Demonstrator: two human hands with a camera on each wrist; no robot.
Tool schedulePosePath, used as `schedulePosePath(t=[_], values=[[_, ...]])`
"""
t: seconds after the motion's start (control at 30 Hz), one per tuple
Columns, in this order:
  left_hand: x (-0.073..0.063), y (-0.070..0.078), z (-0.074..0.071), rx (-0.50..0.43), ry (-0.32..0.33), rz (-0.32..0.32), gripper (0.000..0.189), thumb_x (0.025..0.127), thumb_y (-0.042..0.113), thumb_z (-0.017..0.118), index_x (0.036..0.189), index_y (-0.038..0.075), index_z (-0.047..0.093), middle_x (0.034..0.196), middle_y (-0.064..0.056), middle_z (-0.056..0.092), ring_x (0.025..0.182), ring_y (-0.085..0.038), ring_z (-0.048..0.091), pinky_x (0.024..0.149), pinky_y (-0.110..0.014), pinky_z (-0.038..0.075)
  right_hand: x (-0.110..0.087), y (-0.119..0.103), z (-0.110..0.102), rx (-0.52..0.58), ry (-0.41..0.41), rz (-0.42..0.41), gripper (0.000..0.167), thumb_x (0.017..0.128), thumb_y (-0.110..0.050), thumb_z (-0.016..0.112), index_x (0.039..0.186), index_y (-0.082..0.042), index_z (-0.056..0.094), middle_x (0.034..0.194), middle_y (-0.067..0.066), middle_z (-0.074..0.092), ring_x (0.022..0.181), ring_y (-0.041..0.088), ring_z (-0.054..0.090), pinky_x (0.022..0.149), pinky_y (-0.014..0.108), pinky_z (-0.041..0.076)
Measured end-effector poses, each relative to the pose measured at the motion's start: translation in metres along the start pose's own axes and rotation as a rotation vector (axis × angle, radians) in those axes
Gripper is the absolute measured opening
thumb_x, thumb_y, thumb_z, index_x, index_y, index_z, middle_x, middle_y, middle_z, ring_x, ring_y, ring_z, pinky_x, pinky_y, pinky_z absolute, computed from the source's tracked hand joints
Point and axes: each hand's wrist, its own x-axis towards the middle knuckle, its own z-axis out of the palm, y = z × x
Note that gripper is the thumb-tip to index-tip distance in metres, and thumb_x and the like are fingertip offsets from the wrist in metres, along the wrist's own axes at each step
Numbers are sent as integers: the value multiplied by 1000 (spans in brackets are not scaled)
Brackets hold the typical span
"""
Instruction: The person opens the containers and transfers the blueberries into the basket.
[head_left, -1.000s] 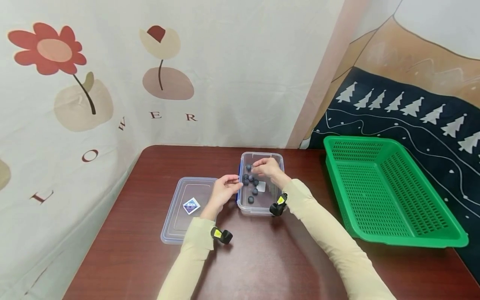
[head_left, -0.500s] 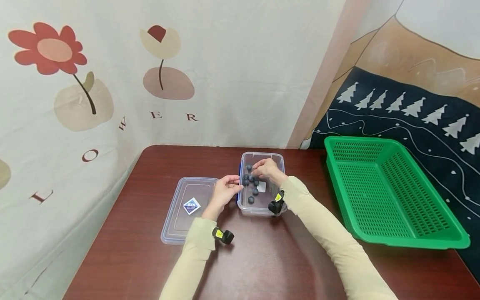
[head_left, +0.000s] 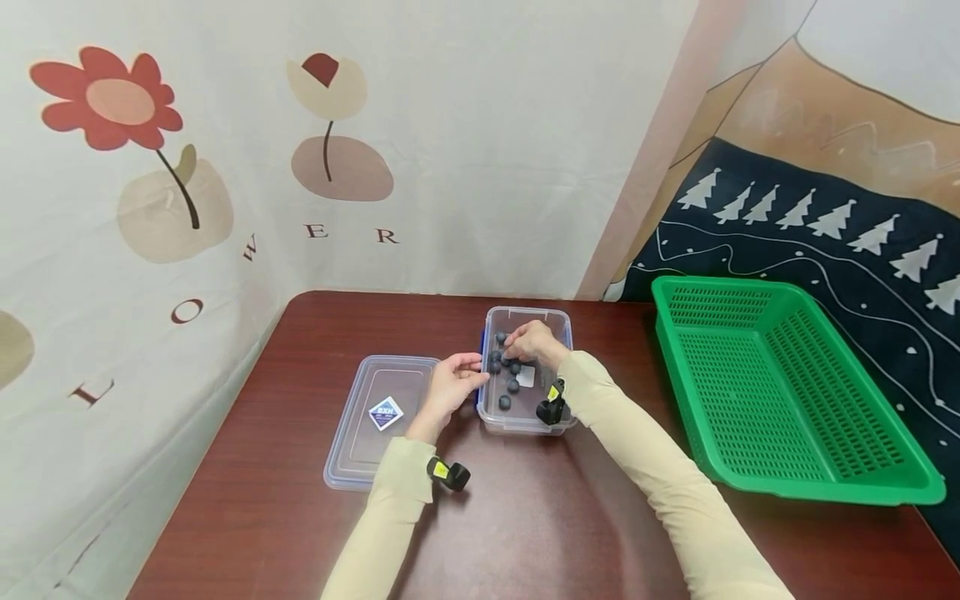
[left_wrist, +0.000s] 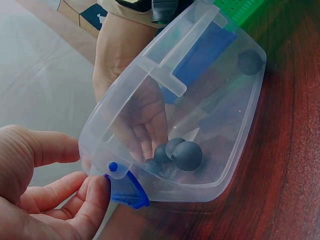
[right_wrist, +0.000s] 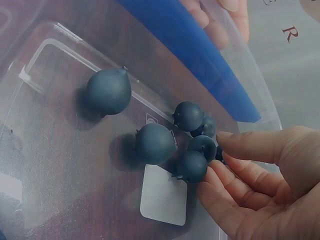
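A clear plastic box (head_left: 536, 408) with blue latches stands on the table, several dark blue balls (right_wrist: 155, 143) with small nubs on its floor, much like blueberries. My left hand (head_left: 450, 383) holds the box's left wall, fingertips by the blue latch (left_wrist: 127, 192) in the left wrist view. Inside the box, my right hand (head_left: 536, 343) reaches down to the clustered balls. In the right wrist view its thumb and fingertips (right_wrist: 210, 187) close around a mostly hidden dark ball (right_wrist: 220, 154) at the edge of the cluster. A white square (right_wrist: 164, 195) shows by the balls.
A clear lid (head_left: 352, 454) with a blue-and-white diamond label lies left of the box, partly under my left hand. To the right stands a large green perforated basket (head_left: 757, 408). Printed cloth (head_left: 487, 167) hangs behind the brown table (head_left: 517, 517).
My right hand has shifted slightly lower toward the clustered balls in the box. My left hand keeps its place at the box's left wall. The whole view has drifted slightly.
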Motion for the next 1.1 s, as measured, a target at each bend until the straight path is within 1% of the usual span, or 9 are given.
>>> schedulePosePath(t=[0.1,0.2,0.27,0.43,0.5,0.67,0.83,0.97,1.1], values=[[0,0,0,3,1,-12,32,79,-2,69,110,-7,62,100,-20,65,76,-10,60,68,-21,50,-9,0,-1,5,-28,-40,20,71,7,73,90,6,67,76,5,61,64,11,56,68,27,54],[-1,-1,-1,1,0,-15,33,79,-2,69,111,-7,61,101,-22,64,75,-9,60,67,-19,49,-10,1,0,-10,-49,-59,21,71,6,74,91,5,68,76,3,60,63,11,54,66,25,53],[-5,3,-1,-6,-3,-12,34,79,-3,68,111,-10,60,102,-25,63,74,-7,58,65,-17,48,-9,2,1,-28,-51,-69,21,70,5,74,90,4,69,78,3,62,65,10,55,65,23,53],[-4,2,-2,-26,-5,-5,35,79,-5,67,111,-14,58,104,-30,61,70,-4,56,61,-14,45,-10,0,2,-85,-45,-83,19,69,4,75,88,3,71,79,3,64,63,10,55,61,21,51],[-1,-3,-1,-24,3,-7,34,78,-5,68,111,-13,59,102,-28,62,70,-5,57,60,-15,46,-10,-1,1,-104,-50,-87,18,69,3,75,87,3,71,76,3,63,61,9,55,59,21,51],[-1,-4,0,-13,22,-4,33,78,-4,69,109,-10,61,99,-23,64,72,-5,58,61,-15,47,-9,-2,3,-131,-51,-90,14,70,5,74,83,4,71,69,2,61,57,9,54,58,23,52],[-2,-4,1,-5,27,8,32,78,-4,69,108,-11,61,98,-24,64,69,-4,57,60,-14,46,-8,-1,3,-163,-18,-65,7,72,3,72,77,2,69,67,1,59,54,8,54,56,21,52],[-2,-2,1,-7,28,16,32,78,-4,69,108,-11,61,99,-25,64,69,-4,56,60,-14,45,-9,-2,1,-131,-22,-75,4,73,4,70,76,2,69,70,3,60,56,9,54,58,21,53],[-3,-1,2,3,23,13,32,78,-4,69,108,-10,61,99,-24,65,71,-5,58,61,-15,46,-13,-5,-6,-95,-52,-106,8,75,2,70,82,4,70,76,5,63,62,12,58,64,23,53]])
